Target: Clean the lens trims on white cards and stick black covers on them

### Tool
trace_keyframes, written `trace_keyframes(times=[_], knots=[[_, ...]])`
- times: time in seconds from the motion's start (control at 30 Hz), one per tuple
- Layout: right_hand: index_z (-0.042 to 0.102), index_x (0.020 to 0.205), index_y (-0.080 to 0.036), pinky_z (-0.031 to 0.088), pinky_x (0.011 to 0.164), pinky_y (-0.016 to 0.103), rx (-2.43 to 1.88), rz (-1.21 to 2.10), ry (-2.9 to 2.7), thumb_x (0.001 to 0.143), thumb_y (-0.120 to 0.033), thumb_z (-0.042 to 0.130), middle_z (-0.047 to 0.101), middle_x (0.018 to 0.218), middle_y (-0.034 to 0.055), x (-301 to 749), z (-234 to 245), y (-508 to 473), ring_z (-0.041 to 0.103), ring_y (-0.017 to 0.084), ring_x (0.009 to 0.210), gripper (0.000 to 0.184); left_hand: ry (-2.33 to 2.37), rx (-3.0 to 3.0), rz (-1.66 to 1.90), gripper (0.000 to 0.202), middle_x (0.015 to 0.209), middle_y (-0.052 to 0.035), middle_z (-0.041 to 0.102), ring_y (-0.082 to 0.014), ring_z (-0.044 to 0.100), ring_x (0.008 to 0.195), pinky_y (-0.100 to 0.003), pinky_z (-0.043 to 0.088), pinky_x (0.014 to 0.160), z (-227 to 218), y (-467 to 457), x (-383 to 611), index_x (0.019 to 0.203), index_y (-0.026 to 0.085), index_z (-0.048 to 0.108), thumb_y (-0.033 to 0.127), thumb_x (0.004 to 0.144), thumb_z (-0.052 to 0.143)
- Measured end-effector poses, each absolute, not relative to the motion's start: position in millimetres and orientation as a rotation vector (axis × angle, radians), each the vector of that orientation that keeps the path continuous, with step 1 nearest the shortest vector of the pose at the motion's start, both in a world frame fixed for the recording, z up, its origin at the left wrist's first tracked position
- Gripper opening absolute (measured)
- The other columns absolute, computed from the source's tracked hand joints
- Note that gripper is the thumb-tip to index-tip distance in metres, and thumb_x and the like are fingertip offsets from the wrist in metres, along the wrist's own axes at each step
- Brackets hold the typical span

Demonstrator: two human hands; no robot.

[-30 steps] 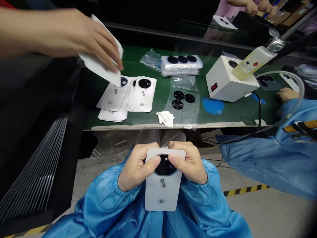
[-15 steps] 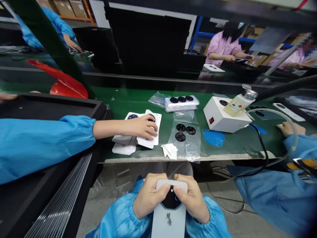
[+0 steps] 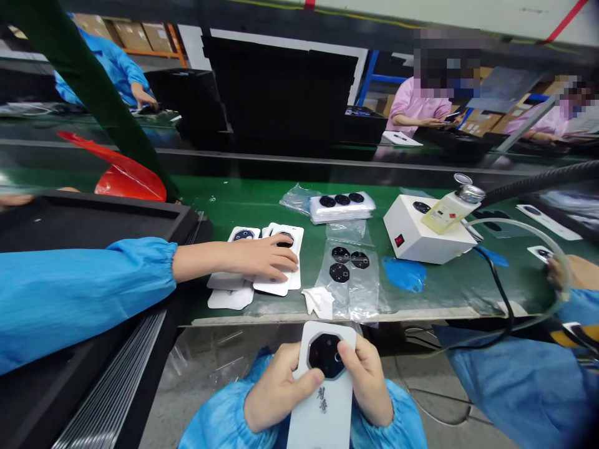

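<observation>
A white phone back cover (image 3: 311,415) with dark lettering is held between my two hands, in front of the bench edge. Near its upper end sits a black octagonal camera lens plate (image 3: 325,357). My left hand (image 3: 276,390) grips the left edge, its thumb lying by the plate's lower side. My right hand (image 3: 367,377) grips the right edge, its thumb on the plate's right part. On the bench, another person's hand (image 3: 271,257) rests on stacked white covers (image 3: 271,286). Loose black lens plates (image 3: 339,272) lie on a clear plastic sheet (image 3: 360,299).
Right of the sheet are a blue film piece (image 3: 405,274) and a white box (image 3: 402,234) with a pump bottle (image 3: 452,209) tilted on it. A crumpled white cloth (image 3: 319,302) lies near the front edge. Black trays (image 3: 107,199) stand left; a tube (image 3: 552,234) curves at right.
My thumbs have moved apart from the cover's top, and my hands have slid lower along its edges, uncovering the lens plate. The cover has risen slightly in view.
</observation>
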State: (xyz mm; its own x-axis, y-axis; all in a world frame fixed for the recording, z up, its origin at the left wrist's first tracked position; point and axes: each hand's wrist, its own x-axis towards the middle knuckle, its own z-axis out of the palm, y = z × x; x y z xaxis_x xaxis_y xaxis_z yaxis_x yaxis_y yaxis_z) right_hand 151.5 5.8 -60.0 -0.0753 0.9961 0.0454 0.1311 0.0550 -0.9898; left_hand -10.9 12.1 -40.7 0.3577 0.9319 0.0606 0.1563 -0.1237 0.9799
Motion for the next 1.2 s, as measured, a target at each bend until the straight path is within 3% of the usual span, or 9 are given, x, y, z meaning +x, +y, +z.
trace_keyframes(times=[0.17, 0.33, 0.5, 0.6, 0.7, 0.77, 0.83, 0.97, 1.2], knots=[[0.066, 0.086, -0.015, 0.046, 0.059, 0.026, -1.157, 1.300, -1.420, 0.080, -0.052, 0.054, 0.066, 0.077, 0.0066, 150, -64, 11, 0.059, 0.018, 0.069, 0.039, 1.108, 1.595, 0.921, 0.020, 0.059, -0.0010, 0.060, -0.0185, 0.057, 0.054, -0.030, 0.046, 0.049, -51, 15, -12, 0.070, 0.025, 0.061, 0.037, 0.081, 0.050], [0.066, 0.072, -0.015, 0.044, 0.058, 0.025, -1.211, 1.188, -1.566, 0.081, -0.045, 0.055, 0.062, 0.064, 0.0038, 157, -56, 18, 0.054, 0.014, 0.060, 0.033, 1.090, 1.679, 0.892, 0.010, 0.071, -0.0016, 0.068, -0.0191, 0.062, 0.061, -0.031, 0.052, 0.052, -45, 32, -19, 0.085, 0.031, 0.061, 0.037, 0.083, 0.053], [0.064, 0.075, -0.014, 0.042, 0.049, 0.024, -1.290, 1.324, -1.136, 0.076, -0.049, 0.061, 0.063, 0.065, 0.0043, 175, -55, 26, 0.054, 0.014, 0.057, 0.035, 1.287, 1.884, 0.920, 0.025, 0.097, -0.0060, 0.064, -0.0247, 0.062, 0.088, -0.040, 0.054, 0.076, -33, 48, -15, 0.110, 0.033, 0.054, 0.032, 0.086, 0.049], [0.061, 0.072, -0.015, 0.041, 0.045, 0.024, -1.368, 1.331, -0.838, 0.071, -0.052, 0.065, 0.061, 0.062, 0.0035, 188, -57, 25, 0.052, 0.014, 0.052, 0.038, 1.480, 2.013, 0.874, 0.027, 0.116, -0.0089, 0.058, -0.0322, 0.052, 0.114, -0.047, 0.043, 0.098, -31, 61, -10, 0.111, 0.028, 0.058, 0.031, 0.084, 0.051], [0.060, 0.068, -0.015, 0.040, 0.044, 0.024, -1.381, 1.323, -0.768, 0.067, -0.052, 0.069, 0.060, 0.059, 0.0033, 199, -57, 20, 0.051, 0.014, 0.050, 0.038, 1.740, 2.059, 0.816, 0.035, 0.133, -0.0154, 0.046, -0.0361, 0.036, 0.129, -0.050, 0.029, 0.109, -35, 84, -12, 0.116, 0.018, 0.056, 0.031, 0.084, 0.051], [0.060, 0.069, -0.015, 0.039, 0.044, 0.023, -1.372, 1.330, -0.767, 0.067, -0.051, 0.069, 0.059, 0.059, 0.0028, 205, -57, 16, 0.050, 0.013, 0.051, 0.037, 1.961, 2.027, 0.773, 0.045, 0.140, -0.0188, 0.036, -0.0378, 0.027, 0.133, -0.056, 0.024, 0.109, -40, 103, -17, 0.124, 0.013, 0.049, 0.033, 0.084, 0.054], [0.060, 0.071, -0.015, 0.039, 0.045, 0.023, -1.363, 1.344, -0.773, 0.068, -0.051, 0.068, 0.060, 0.061, 0.0027, 210, -60, 12, 0.050, 0.013, 0.053, 0.036, 2.127, 1.982, 0.688, 0.054, 0.141, -0.0153, 0.035, -0.0358, 0.031, 0.131, -0.060, 0.028, 0.104, -44, 120, -22, 0.129, 0.016, 0.043, 0.037, 0.082, 0.059], [0.061, 0.071, -0.015, 0.040, 0.046, 0.023, -1.338, 1.375, -0.884, 0.071, -0.051, 0.065, 0.060, 0.062, 0.0030, 219, -71, 6, 0.051, 0.013, 0.054, 0.036, 2.306, 1.890, 0.522, 0.048, 0.132, -0.0119, 0.046, -0.0300, 0.045, 0.120, -0.055, 0.037, 0.098, -45, 147, -29, 0.127, 0.018, 0.046, 0.038, 0.085, 0.057], [0.062, 0.071, -0.014, 0.042, 0.047, 0.023, -1.292, 1.420, -0.980, 0.072, -0.053, 0.063, 0.062, 0.063, 0.0045, 240, -91, -1, 0.053, 0.015, 0.056, 0.038, 2.308, 1.665, 0.532, 0.038, 0.121, -0.0103, 0.055, -0.0243, 0.056, 0.107, -0.047, 0.047, 0.090, -27, 169, -50, 0.119, 0.016, 0.052, 0.035, 0.087, 0.055]])
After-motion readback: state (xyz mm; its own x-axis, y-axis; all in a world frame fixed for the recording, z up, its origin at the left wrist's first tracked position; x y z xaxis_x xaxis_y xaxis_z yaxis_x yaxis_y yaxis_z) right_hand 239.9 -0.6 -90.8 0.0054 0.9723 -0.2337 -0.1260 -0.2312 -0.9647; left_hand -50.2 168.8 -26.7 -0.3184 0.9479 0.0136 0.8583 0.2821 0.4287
